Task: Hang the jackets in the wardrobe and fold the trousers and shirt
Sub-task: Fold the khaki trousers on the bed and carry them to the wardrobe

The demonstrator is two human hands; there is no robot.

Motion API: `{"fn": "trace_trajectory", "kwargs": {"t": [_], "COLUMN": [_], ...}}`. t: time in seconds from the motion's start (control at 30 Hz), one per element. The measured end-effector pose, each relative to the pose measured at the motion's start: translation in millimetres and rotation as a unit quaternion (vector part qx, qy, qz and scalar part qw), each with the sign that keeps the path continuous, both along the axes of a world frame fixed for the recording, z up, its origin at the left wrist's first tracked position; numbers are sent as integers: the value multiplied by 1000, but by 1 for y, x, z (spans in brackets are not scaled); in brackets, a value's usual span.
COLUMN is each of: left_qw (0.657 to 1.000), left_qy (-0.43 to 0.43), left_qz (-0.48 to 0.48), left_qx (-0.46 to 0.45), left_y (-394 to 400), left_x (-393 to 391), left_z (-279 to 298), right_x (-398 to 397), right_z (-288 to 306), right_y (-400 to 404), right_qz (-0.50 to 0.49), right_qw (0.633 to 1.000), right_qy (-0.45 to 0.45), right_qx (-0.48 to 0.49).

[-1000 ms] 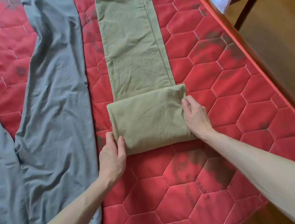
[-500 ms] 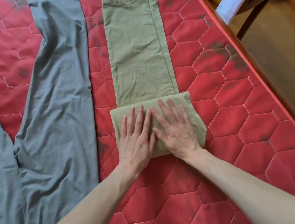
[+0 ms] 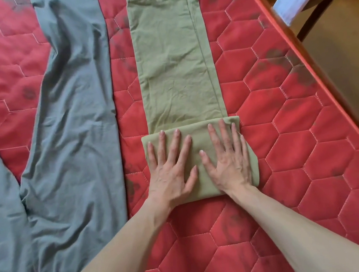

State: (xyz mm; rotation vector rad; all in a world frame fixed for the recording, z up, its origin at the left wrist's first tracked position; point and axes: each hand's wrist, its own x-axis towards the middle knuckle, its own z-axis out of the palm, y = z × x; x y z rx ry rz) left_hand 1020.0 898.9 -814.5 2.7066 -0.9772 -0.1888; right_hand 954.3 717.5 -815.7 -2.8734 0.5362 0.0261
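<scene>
Pressing folded end of olive-green cotton trousers (image 3: 175, 64) | my left hand (image 3: 171, 170) flat, fingers spread, grasping nothing | my right hand (image 3: 229, 161) likewise | red quilted mattress (image 3: 287, 146) beneath

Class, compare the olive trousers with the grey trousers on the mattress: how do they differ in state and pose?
The olive trousers lie legs-together in a narrow strip, the near end folded over; the grey trousers lie unfolded, legs spread apart. Both hands press flat on the olive trousers; nothing touches the grey trousers. Both rest on the red quilted mattress.

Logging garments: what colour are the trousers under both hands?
Olive green trousers, clearest in the head view.
</scene>
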Motion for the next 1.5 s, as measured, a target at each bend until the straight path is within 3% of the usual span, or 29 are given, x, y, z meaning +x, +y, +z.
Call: {"fn": "trace_trajectory", "kwargs": {"t": [0.1, 0.23, 0.47, 0.6, 0.8, 1.03, 1.2, 1.37, 1.43, 1.5], "left_qw": [998, 988, 972, 975, 967, 972, 957, 941, 913, 888], "left_qy": [16, -15, -82, -35, 21, 62, 194, 314, 383, 418], "left_qz": [-56, -151, -201, -191, -215, -209, -208, -92, -10, 54], "left_qx": [-17, 39, 85, 104, 136, 86, 57, -81, -140, -185], "left_y": [13, 59, 98, 83, 80, 75, 73, 67, 63, 57], "left_x": [7, 42, 72, 69, 75, 71, 52, 25, 17, 12], "left_z": [9, 17, 29, 31, 34, 48, 67, 77, 77, 75], "right_x": [-5, -5, 8, 24, 51, 50, 21, -30, -47, -55], "right_z": [5, 20, 39, 40, 38, 44, 54, 54, 54, 55], "right_y": [-14, -64, -150, -163, -170, -152, -154, -159, -148, -134], "right_qz": [49, 178, 434, 484, 529, 504, 483, 328, 208, 131], "right_qw": [999, 983, 897, 867, 845, 860, 858, 886, 875, 874], "right_qy": [20, 23, 72, 86, 79, 50, 31, 54, 64, 26], "right_qx": [8, 33, -49, -77, -32, 57, 172, 323, 433, 468]}}
